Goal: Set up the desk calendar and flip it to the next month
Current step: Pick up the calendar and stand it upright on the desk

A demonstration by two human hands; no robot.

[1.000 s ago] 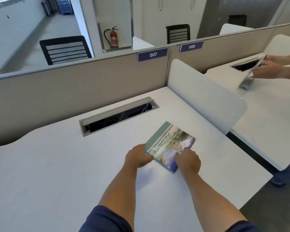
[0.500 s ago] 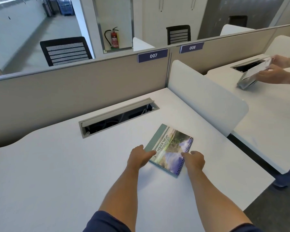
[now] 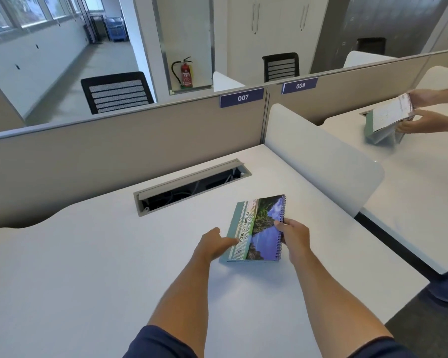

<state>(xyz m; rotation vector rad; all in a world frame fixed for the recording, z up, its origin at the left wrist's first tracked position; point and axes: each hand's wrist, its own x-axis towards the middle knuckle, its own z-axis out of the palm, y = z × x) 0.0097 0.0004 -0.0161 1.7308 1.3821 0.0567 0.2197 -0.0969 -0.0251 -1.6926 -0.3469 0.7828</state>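
A flat desk calendar with a grey-green card base, a landscape photo cover and a purple spiral binding (image 3: 258,229) is near the middle of the white worktop (image 3: 88,254), a little toward the right side. Its near edge seems to rest on the worktop, while the far edge with the spiral side is tilted up. The words "NATURAL SCENERY" can be read along the cover.

The left hand (image 3: 214,244) touches the left, grey-green edge of the calendar; its fingers (image 3: 230,241) are stretched and lie against this edge, but it cannot be told whether they really grip it. The right hand (image 3: 295,235) is at the spiral side — its fingers (image 3: 279,224) are closed around that edge, the thumb on the cover. Both bare forearms come from dark blue short sleeves (image 3: 161,343) at the bottom of the view.

Behind the calendar, a long grey cable slot with an open flap (image 3: 189,186) is set in the worktop, with cables inside. A beige partition wall (image 3: 114,151) stands behind it and carries a blue label "007" (image 3: 242,97). A white rounded divider panel (image 3: 323,161) separates the neighbouring white desk (image 3: 411,189) on the right.

At that desk, another person's two hands (image 3: 419,112) hold a second spiral calendar (image 3: 388,117) above the surface.
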